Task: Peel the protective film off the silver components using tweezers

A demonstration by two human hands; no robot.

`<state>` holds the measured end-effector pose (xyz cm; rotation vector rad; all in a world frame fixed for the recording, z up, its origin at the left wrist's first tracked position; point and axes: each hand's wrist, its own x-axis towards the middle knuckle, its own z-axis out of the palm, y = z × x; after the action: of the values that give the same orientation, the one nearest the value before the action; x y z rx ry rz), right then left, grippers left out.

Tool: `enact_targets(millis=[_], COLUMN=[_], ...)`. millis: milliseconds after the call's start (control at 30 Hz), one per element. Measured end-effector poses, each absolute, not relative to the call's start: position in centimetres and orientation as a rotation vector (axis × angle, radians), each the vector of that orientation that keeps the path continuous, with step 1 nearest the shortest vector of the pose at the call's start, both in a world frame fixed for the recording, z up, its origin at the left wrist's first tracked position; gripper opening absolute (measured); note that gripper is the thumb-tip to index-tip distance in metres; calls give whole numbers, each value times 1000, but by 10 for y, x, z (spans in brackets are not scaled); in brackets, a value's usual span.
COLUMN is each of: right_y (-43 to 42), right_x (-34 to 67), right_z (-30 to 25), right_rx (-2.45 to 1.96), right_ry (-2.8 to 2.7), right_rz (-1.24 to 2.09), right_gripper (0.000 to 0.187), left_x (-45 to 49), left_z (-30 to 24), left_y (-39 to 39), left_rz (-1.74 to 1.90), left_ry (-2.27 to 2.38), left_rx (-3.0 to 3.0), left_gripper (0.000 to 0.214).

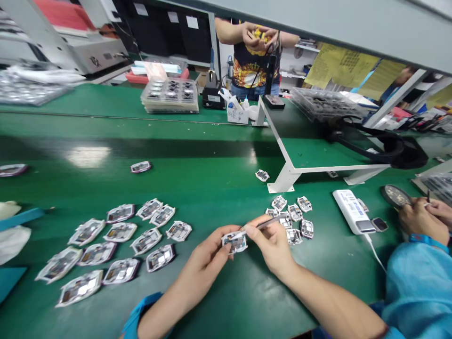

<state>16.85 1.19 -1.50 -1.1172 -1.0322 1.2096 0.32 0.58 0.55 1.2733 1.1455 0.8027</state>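
My left hand (pixel 206 256) grips a small white-framed electronic housing (pixel 237 242) with its circuit board exposed, thumb laid across its face. In my right hand (pixel 273 242) is a slim grey tool that looks like tweezers (pixel 269 221), slanting up to the right. Its working end is at the housing's upper right edge, partly hidden by my fingers. Just beyond my right hand lies a cluster of similar small housings (pixel 294 212). On my left, several larger-looking housings (pixel 120 232) lie in loose rows on the green table (pixel 212 188).
A white-legged stand (pixel 287 174) carries a black strap-like headset (pixel 374 141). Right of my hands lie a white power bank (pixel 353 212) with a cable and a watch (pixel 379 224). A co-worker's hands (pixel 423 219) are at the right edge; another person stands across the table. Stacked trays (pixel 170 96) sit behind.
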Motion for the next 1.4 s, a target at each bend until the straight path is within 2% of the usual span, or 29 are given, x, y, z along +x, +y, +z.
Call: enact_targets(millis=[467, 700, 900, 1400], right_y=[9, 11, 11, 9], right_x=[167, 173, 179, 175], right_z=[-15, -16, -10, -13], right_rx=[-1077, -1105, -1014, -956], right_ry=[-1046, -1043, -1197, -1332], right_rz=[1185, 1151, 995, 994], right_gripper=[17, 15, 3, 2], left_x=[3, 6, 10, 9], left_z=[-5, 1, 9, 3], left_y=[7, 7, 7, 4], left_rz=[819, 902, 987, 890], left_ry=[1154, 1123, 1025, 1085], left_rx=[1253, 919, 790, 900], left_gripper=[32, 35, 28, 41])
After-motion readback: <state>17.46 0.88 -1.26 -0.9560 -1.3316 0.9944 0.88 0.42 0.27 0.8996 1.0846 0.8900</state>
